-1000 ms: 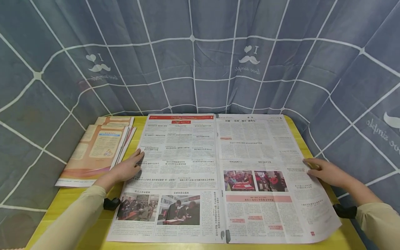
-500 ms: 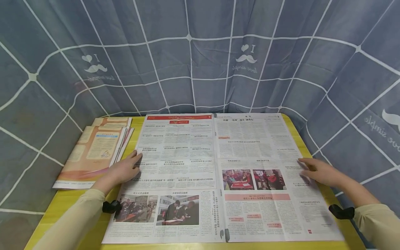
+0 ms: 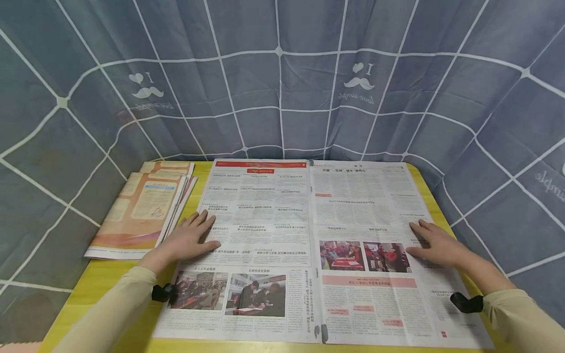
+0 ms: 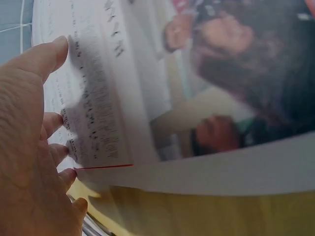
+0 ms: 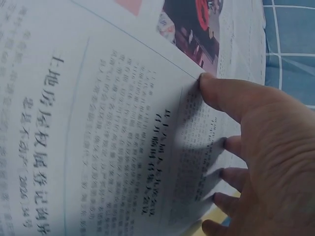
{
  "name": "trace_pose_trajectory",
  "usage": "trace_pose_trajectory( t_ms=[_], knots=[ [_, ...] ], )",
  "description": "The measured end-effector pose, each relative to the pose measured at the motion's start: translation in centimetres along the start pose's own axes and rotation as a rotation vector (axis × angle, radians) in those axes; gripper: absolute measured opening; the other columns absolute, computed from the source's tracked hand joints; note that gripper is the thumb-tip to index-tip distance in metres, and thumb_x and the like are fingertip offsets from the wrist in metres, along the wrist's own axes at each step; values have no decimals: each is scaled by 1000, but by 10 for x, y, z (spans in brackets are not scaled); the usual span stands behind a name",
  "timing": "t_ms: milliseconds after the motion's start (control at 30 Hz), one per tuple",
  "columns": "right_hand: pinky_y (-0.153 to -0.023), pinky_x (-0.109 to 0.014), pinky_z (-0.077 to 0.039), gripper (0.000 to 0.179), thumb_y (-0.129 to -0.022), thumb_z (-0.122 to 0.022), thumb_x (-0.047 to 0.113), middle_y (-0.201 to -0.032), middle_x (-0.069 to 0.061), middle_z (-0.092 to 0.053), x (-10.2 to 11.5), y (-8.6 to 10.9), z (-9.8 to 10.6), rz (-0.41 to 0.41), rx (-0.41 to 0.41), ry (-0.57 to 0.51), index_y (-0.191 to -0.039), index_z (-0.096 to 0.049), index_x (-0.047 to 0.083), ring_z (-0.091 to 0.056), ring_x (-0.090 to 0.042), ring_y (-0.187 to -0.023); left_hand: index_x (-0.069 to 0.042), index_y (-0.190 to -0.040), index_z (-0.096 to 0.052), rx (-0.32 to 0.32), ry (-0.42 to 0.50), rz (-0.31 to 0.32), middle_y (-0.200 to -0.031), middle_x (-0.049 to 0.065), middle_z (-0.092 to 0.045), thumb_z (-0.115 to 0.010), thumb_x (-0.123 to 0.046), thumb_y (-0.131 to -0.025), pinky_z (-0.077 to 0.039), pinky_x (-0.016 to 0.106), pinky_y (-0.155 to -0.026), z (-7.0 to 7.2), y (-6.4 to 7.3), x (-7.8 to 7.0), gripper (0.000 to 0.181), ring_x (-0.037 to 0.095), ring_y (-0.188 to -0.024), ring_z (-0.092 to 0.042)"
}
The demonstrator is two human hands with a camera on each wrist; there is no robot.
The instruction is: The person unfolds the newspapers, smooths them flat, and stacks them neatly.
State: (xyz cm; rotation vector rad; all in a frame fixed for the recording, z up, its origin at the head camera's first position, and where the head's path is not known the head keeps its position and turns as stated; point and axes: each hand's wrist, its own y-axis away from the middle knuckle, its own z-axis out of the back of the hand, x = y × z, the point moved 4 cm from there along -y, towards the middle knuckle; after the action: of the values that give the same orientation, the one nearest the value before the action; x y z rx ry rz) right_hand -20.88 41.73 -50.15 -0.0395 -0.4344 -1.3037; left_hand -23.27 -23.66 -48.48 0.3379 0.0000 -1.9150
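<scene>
A newspaper lies spread wide on the yellow table, its centre fold running front to back. On its left edge rests my left hand, fingers spread and fairly straight. My right hand lies over the right page, thumb beside a photo and fingers apart. In the left wrist view the thumb and fingertips touch the paper near its border. The right wrist view has the thumb and fingertips on the printed sheet. Neither hand grips anything.
A stack of folded orange newspapers lies at the left of the yellow table, close beside my left hand. A grey-blue curtain with white lines surrounds the table at the back and sides.
Both hands have moved from the newspaper's outer edges a little inward onto the pages, and their fingers have spread. The right front corner of the paper, curled earlier, now lies flatter.
</scene>
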Motion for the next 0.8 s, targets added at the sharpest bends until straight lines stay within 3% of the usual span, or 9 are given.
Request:
trace_pose_trajectory(
  t_ms=[267,533,800],
  knots=[
    [-105,-77,-25,95,-92,-71,53,-154,-43,-23,-2,0,-3,-17,6,-8,-153,-35,-11,-21,-65,-138,-6,-162,-30,34,-1,26,-166,26,-18,-59,-66,-95,-10,68,-117,-6,-1,3,94,52,-150,-12],
    [-104,-76,-26,95,-92,-71,53,-155,-43,-23,0,0,-3,-20,6,-11,-154,-36,-10,-22,-64,-138,-5,-162,-30,22,18,31,-166,27,-17,-60,-63,-95,-8,67,-118,-8,0,3,92,51,-151,-11],
    [-105,-74,-28,90,-94,-69,53,-155,-40,-27,19,-5,4,14,-74,-7,-154,-38,-7,-27,-62,-138,-1,-161,-30,-83,121,11,-164,30,-18,-62,-53,-98,-11,68,-117,5,5,11,87,55,-148,-15]
  ],
)
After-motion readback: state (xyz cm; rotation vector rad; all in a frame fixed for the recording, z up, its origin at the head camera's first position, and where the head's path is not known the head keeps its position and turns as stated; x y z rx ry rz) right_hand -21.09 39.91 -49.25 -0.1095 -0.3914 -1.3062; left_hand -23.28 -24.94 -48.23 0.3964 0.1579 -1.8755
